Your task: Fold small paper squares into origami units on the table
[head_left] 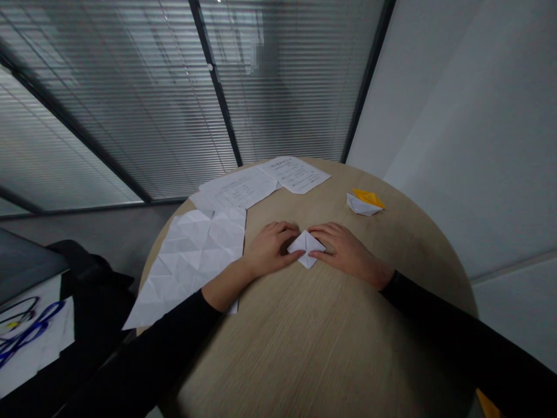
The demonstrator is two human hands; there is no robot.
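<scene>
A round wood-grain table [304, 337] stands before closed slatted blinds [287, 87] and beside a pale wall [491, 145]. Two printed sheets [239, 187] overlap at the table's far edge. On the table's left side lies a large white sheet [191, 247] creased into many triangles, one corner past the edge; the left forearm, in a black sleeve [161, 348], covers part of it. Toward the table's far right, a white paper boat [363, 206] sits against a yellow paper boat [369, 198]. Off the table's left, a looped blue cord [41, 319] rests on white paper. Near the table's middle is a small folded white paper [306, 241], diamond-shaped as seen here, with crease lines meeting at its centre. The left hand [270, 249] and right hand [342, 248] grip its opposite sides between thumbs and fingers, hiding parts of its edges.
</scene>
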